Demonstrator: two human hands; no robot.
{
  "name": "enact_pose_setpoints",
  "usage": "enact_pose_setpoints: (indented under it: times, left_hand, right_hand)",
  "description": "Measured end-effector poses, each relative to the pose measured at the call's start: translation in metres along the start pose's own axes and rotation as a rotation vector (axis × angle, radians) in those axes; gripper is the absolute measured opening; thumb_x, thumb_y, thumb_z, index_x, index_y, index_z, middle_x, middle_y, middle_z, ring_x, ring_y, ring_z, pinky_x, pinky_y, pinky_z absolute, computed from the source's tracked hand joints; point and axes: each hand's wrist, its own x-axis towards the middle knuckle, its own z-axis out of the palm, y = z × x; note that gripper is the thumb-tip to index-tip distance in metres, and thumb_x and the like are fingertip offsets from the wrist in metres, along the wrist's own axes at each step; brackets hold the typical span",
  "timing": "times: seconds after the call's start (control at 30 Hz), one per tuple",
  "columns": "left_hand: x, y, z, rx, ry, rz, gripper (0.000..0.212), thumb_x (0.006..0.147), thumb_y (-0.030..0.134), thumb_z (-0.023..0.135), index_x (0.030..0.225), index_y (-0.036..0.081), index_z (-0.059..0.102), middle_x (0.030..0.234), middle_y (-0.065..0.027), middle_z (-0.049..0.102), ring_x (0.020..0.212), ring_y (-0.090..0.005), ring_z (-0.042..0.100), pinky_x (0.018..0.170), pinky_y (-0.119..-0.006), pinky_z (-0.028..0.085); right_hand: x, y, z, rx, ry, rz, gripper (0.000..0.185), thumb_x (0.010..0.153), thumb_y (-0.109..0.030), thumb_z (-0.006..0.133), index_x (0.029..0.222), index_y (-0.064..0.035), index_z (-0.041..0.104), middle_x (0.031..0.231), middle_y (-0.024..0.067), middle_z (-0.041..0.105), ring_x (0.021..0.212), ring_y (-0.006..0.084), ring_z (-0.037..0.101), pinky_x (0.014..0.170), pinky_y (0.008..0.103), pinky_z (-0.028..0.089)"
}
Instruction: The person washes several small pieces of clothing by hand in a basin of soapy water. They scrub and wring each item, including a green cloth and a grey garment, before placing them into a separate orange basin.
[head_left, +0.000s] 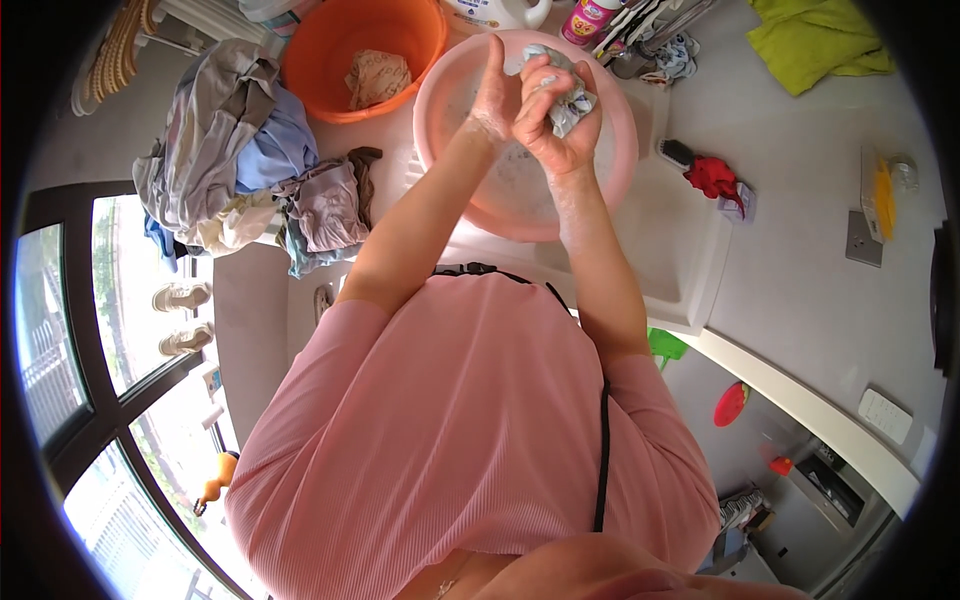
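Observation:
A wet, crumpled pale cloth (571, 112) with dark print is squeezed in my right hand (559, 142), its fingers curled round it. Right beside it, my left hand (496, 97) has its thumb stretched away. The other left fingers are hidden behind the right hand, so their hold on the cloth is unclear. Both hands are above a round pink basin (439, 180) of cloudy water with dark specks or print showing. Suds cling to my wrists.
The basin stands in a white sink (675, 255). Left of it are an orange bucket (315, 82) with a patterned cloth (379, 77) inside and piled clothes (202, 142). To the right lie a scrubbing brush (676, 154), a red cloth (712, 178) and a yellow-green cloth (817, 41).

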Motion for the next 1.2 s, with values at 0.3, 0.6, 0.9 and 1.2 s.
enact_pose_setpoints:
  times: [0.3,0.6,0.9,1.2]
  left_hand:
    - [0.003,-0.018,0.031,-0.303,-0.378,0.368,0.049,0.093,0.049,0.056,0.127,0.015,0.056,0.123,-0.0064,0.058,0.114,-0.0292,0.053,0.094,-0.045,0.044]
    - [0.016,0.046,0.048,0.697,-0.125,-0.024,0.035,0.094,0.019,0.066,0.124,0.01,0.051,0.093,-0.0066,0.064,0.082,-0.0157,0.064,0.073,-0.03,0.056]
    - [0.016,0.019,0.039,1.515,0.215,0.179,0.016,0.086,0.02,0.068,0.1,0.011,0.067,0.081,-0.0029,0.062,0.072,-0.0159,0.058,0.065,-0.031,0.049]
    - [0.022,0.004,0.014,1.875,0.353,0.501,0.02,0.08,0.02,0.069,0.095,0.008,0.071,0.068,-0.0146,0.067,0.064,-0.0281,0.064,0.066,-0.037,0.053]
  right_hand:
    - [0.01,0.019,0.0,0.211,-0.131,0.156,0.06,0.087,-0.025,0.07,0.132,0.0034,0.043,0.102,0.0071,0.055,0.083,0.0116,0.063,0.071,0.0211,0.055]
    - [-0.017,0.001,0.02,-0.612,0.48,0.033,0.032,0.09,-0.02,0.064,0.113,-0.0003,0.052,0.078,-0.0004,0.047,0.054,0.0029,0.037,0.039,0.0176,0.022]
    - [-0.022,-0.002,-0.012,-1.748,1.012,-0.175,0.021,0.086,-0.024,0.063,0.084,-0.0024,0.061,0.067,-0.0007,0.054,0.058,0.0085,0.049,0.045,0.0264,0.035]
    - [-0.026,-0.023,-0.05,-2.541,1.129,-0.161,0.032,0.086,-0.03,0.066,0.089,0.0012,0.061,0.079,0.0174,0.068,0.076,0.0292,0.068,0.067,0.04,0.051]
